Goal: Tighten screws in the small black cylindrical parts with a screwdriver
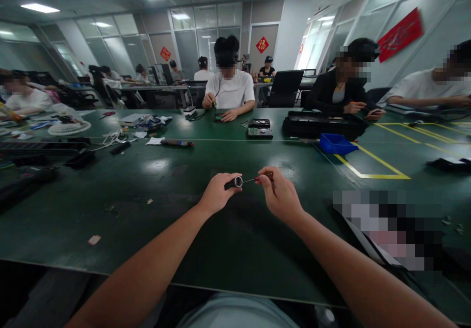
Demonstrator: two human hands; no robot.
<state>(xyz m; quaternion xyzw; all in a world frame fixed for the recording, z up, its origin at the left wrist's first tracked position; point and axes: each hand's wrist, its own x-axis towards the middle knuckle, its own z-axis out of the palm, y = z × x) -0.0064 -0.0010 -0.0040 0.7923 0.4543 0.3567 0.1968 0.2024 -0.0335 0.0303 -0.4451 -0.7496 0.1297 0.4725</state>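
My left hand (218, 190) is closed around a short black cylinder (233, 183) with a pale ring at its end facing me; I cannot tell its exact kind. In my right hand (281, 193) is a screwdriver (258, 178) with a reddish-brown handle, its thin metal shaft pointing left. The shaft's tip meets the ringed end of the cylinder or lies just in front of it. Both hands are above the middle of the green table (235, 244), and my fingers cover part of the cylinder and most of the handle.
Across the table a person (233, 90) works on a small device. Circuit boards (259, 133), a long black housing (324, 124) and a blue bin (336, 144) stand beyond my hands. A dark tool (177, 143) lies left of centre. Paper scraps (94, 240) lie near the front edge.
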